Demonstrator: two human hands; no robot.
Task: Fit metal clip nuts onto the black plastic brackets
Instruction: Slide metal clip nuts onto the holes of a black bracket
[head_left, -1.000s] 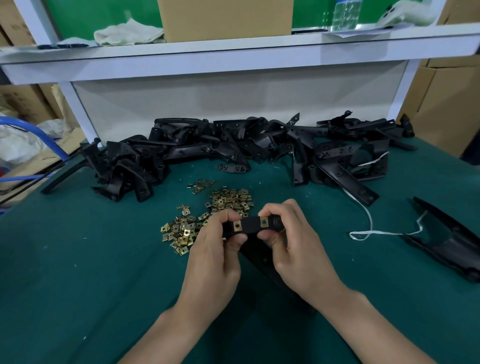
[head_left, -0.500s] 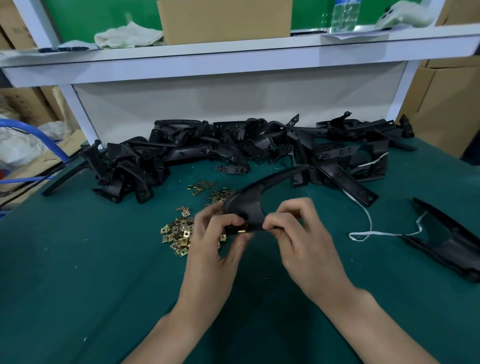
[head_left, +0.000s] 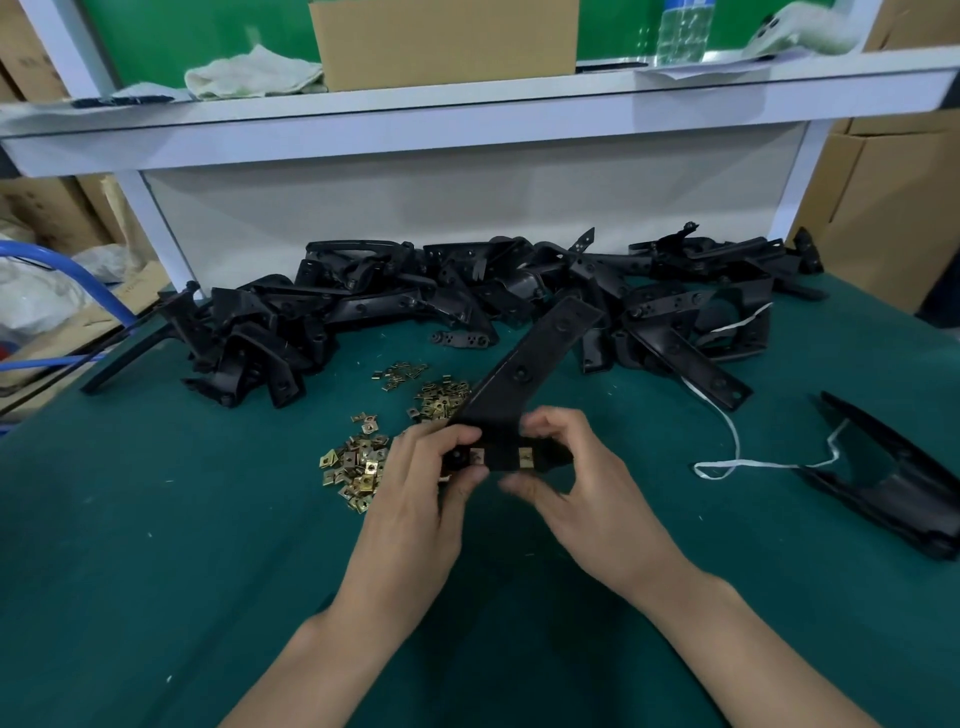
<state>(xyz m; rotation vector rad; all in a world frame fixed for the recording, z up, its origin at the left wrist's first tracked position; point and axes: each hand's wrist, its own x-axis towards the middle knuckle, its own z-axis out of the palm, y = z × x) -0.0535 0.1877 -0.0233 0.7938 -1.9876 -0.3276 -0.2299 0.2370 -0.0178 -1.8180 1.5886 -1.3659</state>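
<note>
Bracket (head_left: 519, 384) is in hand at centre frame, held off the green mat (head_left: 156, 519). Its near end is a short cross bar. Two fitted clip nuts (head_left: 525, 457) show brass on it, side by side, facing the camera. The long arm runs up and right, tip over the edge of the bracket pile (head_left: 395, 306).

Left hand (head_left: 415, 499) pinches the bar's left end, thumb in front just beside the left nut, fingers behind. Right hand (head_left: 587, 483) grips the right end, fingers curled over the top. Its thumb is under the bar and blurred, so can't tell if it's touching.

Change: a second ago the bar faced the camera with the arm hanging down, mostly hidden between the hands. Half a second ago the arm was swung up and away. Now it's rolled flat, broad face to camera. Two nuts were already on a second ago, so nothing is being fitted; this is a flip-and-check. My read: this end is done. The arm's holes show no brass, but can't tell if they take nuts.

Loose clip nuts (head_left: 358, 467) are scattered just left of the left hand, with more at upper centre near the pile, all in easy reach. The pile across the upper middle looks unfitted, so plenty left. One black part (head_left: 904, 493) lies alone at the right edge with a white cord (head_left: 727, 462) beside it.
</note>
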